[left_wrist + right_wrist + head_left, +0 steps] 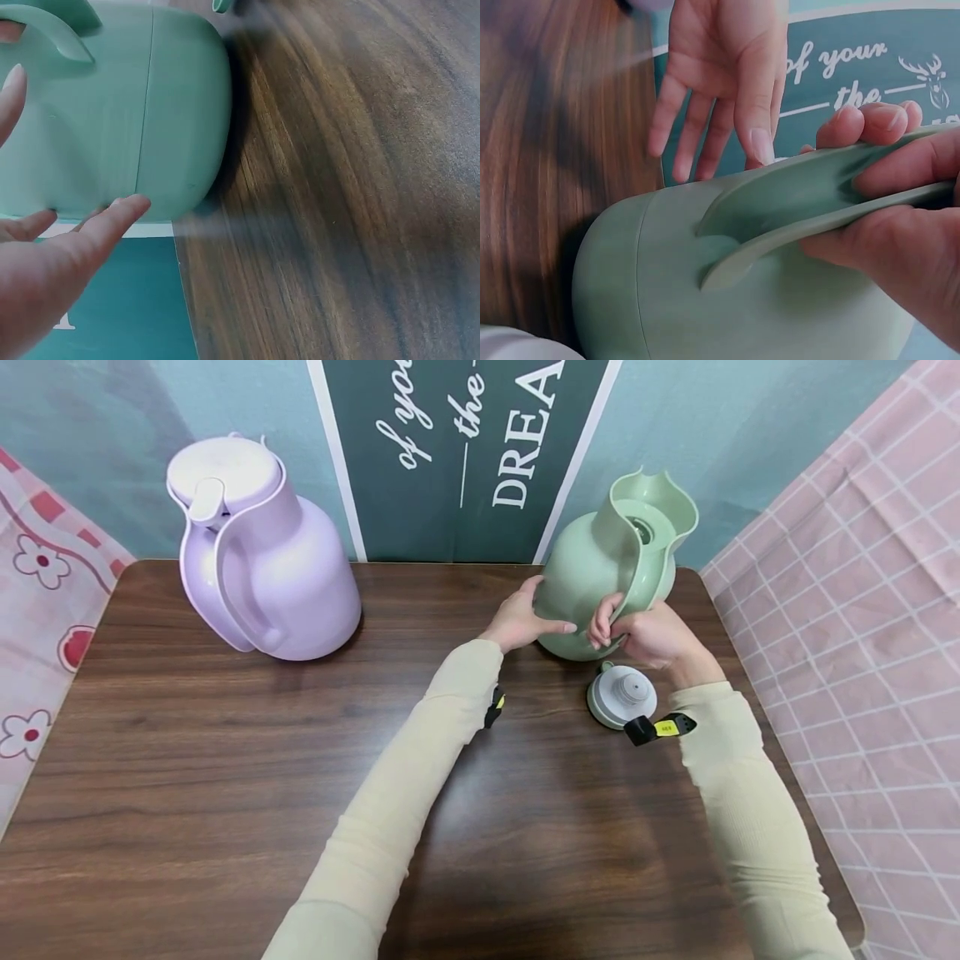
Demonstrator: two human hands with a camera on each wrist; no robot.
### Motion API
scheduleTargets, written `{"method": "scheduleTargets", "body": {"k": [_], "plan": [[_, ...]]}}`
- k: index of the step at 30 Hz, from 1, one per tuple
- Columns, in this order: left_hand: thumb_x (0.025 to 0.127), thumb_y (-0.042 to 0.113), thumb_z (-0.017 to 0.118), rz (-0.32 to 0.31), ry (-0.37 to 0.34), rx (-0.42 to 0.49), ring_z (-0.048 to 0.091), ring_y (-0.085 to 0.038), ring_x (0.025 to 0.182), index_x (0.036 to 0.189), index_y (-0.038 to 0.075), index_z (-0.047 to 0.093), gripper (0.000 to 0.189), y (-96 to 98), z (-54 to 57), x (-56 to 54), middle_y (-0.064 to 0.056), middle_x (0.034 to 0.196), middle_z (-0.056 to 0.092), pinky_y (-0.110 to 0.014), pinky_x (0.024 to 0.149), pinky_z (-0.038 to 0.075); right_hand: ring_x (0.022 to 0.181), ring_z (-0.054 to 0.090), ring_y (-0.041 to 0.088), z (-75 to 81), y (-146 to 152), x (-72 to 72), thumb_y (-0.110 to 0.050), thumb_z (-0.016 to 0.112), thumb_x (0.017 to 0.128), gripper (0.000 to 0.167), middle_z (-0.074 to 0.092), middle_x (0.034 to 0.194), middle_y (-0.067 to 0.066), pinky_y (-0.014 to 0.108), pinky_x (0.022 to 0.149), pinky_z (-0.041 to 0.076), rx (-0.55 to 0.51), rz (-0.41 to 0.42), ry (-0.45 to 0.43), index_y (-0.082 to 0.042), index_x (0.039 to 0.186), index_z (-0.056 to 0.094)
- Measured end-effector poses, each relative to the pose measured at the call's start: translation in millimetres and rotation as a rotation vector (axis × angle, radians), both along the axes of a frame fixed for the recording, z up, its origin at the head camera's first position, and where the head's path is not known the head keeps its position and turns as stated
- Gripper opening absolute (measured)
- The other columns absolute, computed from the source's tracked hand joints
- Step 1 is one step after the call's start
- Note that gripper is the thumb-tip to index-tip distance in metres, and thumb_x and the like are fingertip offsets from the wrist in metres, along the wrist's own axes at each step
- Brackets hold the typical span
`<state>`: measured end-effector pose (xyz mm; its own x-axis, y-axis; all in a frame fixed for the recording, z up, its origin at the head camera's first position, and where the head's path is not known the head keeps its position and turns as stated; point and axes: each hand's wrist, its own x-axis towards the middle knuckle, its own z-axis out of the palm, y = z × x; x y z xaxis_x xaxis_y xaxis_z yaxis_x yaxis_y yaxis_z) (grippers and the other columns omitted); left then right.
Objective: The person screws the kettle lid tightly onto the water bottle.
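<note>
A green thermos jug [592,568] stands at the table's back right, its open mouth showing with no lid on. My right hand [648,631] grips the jug's handle [780,240], fingers curled round it and the thumb along its edge. At the jug's left side is my left hand [521,617], thumb and fingers spread, fingertips right at the body; the left wrist view shows these fingers [112,221] fairly straight beside the lower wall. Below my right hand, the jug's round lid [630,695] lies on the table with its grey threaded stub facing up.
A lilac thermos jug [300,568] with its white-topped lid on stands at the back left of the brown wooden table [187,777]. Behind the table hangs a teal cloth with lettering [480,460]. A pink checked cloth [847,568] borders the right side.
</note>
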<state>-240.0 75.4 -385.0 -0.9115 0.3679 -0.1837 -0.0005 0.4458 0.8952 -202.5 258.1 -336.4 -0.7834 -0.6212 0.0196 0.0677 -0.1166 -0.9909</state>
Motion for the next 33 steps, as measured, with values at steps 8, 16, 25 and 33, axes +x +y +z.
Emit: {"method": "scheduleTargets", "body": {"k": [8, 16, 25, 33], "plan": [[0.069, 0.033, 0.079, 0.079, 0.013, 0.026, 0.035, -0.020, 0.126, 0.143, 0.013, 0.023, 0.094, -4.1, -7.3, 3.3, -0.008, 0.139, 0.037, -0.029, 0.098, 0.033, 0.059, 0.043, 0.026, -1.0, -9, 5.7, 0.028, 0.017, 0.067, 0.033, 0.043, 0.058, 0.013, 0.032, 0.060, 0.037, -0.024, 0.031, -0.007, 0.007, 0.061, 0.042], [0.068, 0.033, 0.080, 0.137, 0.013, 0.040, 0.035, -0.022, 0.124, 0.141, 0.014, 0.026, 0.093, -10.1, -11.2, 8.7, -0.009, 0.137, 0.037, -0.035, 0.098, 0.033, 0.057, 0.040, 0.027, 0.5, -20, 11.7, 0.028, 0.019, 0.069, 0.032, 0.043, 0.056, 0.012, 0.031, 0.061, 0.040, -0.009, 0.030, -0.001, 0.007, 0.060, 0.042], [0.069, 0.029, 0.080, 0.161, -0.029, 0.030, 0.038, -0.022, 0.123, 0.140, 0.012, 0.028, 0.089, -20.8, -4.7, 16.0, -0.009, 0.136, 0.040, -0.033, 0.097, 0.035, 0.056, 0.038, 0.027, -0.5, -30, 17.2, 0.027, 0.020, 0.066, 0.026, 0.041, 0.056, 0.013, 0.031, 0.060, 0.040, 0.025, 0.043, 0.034, 0.010, 0.059, 0.037], [0.067, 0.021, 0.081, 0.181, -0.105, 0.056, 0.038, -0.021, 0.123, 0.138, 0.010, 0.031, 0.087, -31.6, 4.4, 21.2, -0.009, 0.136, 0.041, -0.032, 0.096, 0.035, 0.057, 0.037, 0.028, -0.2, -39, 23.6, 0.026, 0.021, 0.065, 0.020, 0.041, 0.057, 0.013, 0.032, 0.061, 0.039, 0.041, 0.080, 0.044, 0.013, 0.060, 0.035]]}}
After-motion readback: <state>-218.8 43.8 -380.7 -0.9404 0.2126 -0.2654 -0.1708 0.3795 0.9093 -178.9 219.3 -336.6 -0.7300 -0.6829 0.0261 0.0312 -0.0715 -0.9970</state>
